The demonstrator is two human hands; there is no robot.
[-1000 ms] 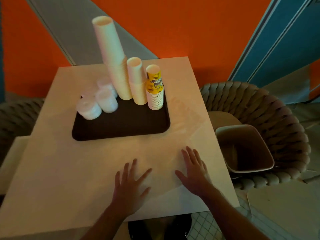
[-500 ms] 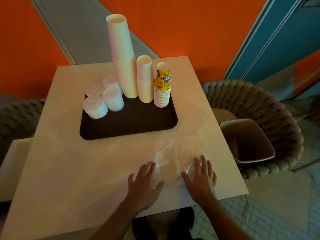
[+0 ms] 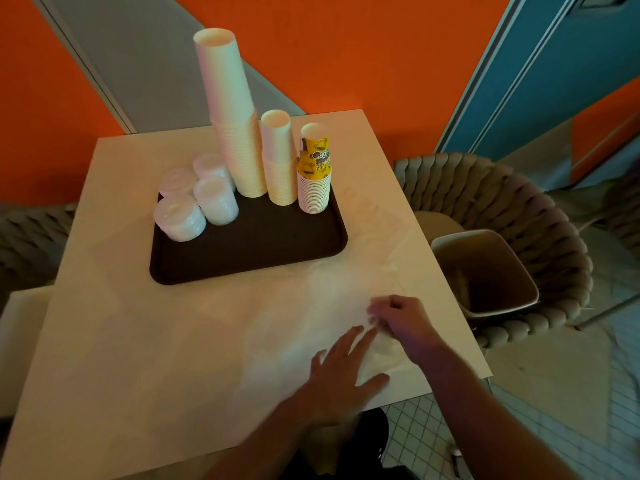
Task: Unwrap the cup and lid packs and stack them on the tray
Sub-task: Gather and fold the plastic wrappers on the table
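Right hand (image 3: 403,318) curls its grip, pinching clear plastic wrap (image 3: 377,344) on the counter (image 3: 173,341); left hand (image 3: 341,377) lies spread flat on the wrap. Farther back, cup stacks (image 3: 239,133) and lid stacks (image 3: 194,202) stand on the dark tray (image 3: 249,251). Just right of the counter sits a bin (image 3: 485,271).

Paper cups (image 3: 242,133) on matt tray (image 3: 259,244); clear glossy plastic wrap (image 3: 377,271); woven chair (image 3: 502,202).

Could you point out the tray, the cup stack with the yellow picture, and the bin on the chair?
tray (image 3: 263,251): head camera, bare dark floor near its front edge.
yellow cup stack (image 3: 314,161): head camera, the printed yellow side of the top cup.
bin (image 3: 512,271): head camera, its right inner wall.
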